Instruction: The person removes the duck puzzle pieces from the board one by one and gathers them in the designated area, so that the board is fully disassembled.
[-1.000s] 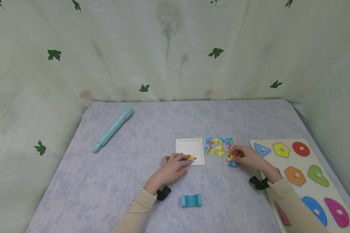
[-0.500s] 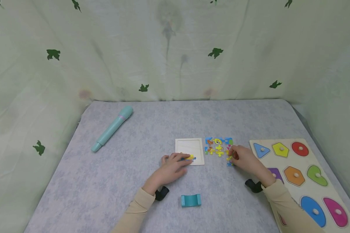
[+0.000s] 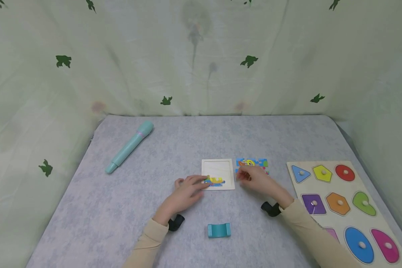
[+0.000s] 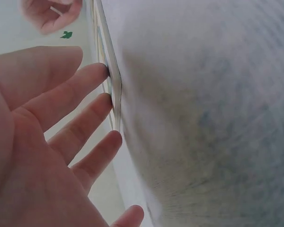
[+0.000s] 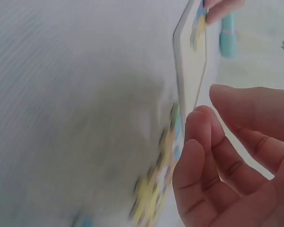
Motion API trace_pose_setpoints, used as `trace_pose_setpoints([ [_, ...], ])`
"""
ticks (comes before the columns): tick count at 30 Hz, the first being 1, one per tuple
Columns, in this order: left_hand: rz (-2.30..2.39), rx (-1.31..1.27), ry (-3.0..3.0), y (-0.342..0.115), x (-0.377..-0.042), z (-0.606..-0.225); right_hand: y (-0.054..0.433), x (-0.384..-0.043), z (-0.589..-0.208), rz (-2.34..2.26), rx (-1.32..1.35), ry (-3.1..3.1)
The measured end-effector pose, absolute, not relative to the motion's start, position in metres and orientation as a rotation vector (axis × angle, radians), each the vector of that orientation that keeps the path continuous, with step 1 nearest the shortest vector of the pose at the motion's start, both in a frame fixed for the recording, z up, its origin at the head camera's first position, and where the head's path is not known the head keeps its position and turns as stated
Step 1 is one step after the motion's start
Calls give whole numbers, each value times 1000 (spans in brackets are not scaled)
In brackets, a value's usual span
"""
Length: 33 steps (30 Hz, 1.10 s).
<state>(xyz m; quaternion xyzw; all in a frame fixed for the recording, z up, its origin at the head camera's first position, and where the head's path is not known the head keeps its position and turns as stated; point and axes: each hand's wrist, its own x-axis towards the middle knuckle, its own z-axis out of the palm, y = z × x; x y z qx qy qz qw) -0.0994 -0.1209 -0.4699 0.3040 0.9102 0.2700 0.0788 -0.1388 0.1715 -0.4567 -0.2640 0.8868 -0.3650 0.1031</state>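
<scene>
My left hand (image 3: 184, 193) lies at the left edge of the white puzzle tray (image 3: 217, 167), fingers spread and nearly straight. Its fingertips (image 4: 109, 97) touch the tray's rim in the left wrist view. Yellow and blue puzzle pieces (image 3: 215, 181) lie along the tray's lower part. Just right of the tray, my right hand (image 3: 261, 182) hovers over loose puzzle pieces (image 3: 251, 162), fingers curled and thumb near the fingertips. Whether a piece sits between them is hidden. More loose pieces (image 5: 151, 189) lie below this hand in the right wrist view, somewhat blurred.
A wooden shape board (image 3: 338, 182) with knobbed shapes covers the right side, partly under the right sleeve. A teal curved block (image 3: 219, 230) lies near the front. Back left rests a long mint-coloured tube (image 3: 130, 147). Curtains (image 3: 201, 59) surround the table.
My right hand has moved left from the right end of the loose pieces towards the tray. My left hand has drawn back slightly left, uncovering more of the pieces in the tray.
</scene>
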Motion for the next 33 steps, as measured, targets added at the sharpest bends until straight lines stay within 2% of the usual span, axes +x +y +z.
trace_pose_setpoints([
  [12,832,872,2686,-122,-100,-467,116,-144,-464,-1053,-818,2574],
  [23,810,825,2688,-120,-100,-465,109,-144,-462,-1013,-775,2603],
  [33,825,805,2686,-118,-99,-462,113,-148,-464,-1113,-867,2524],
])
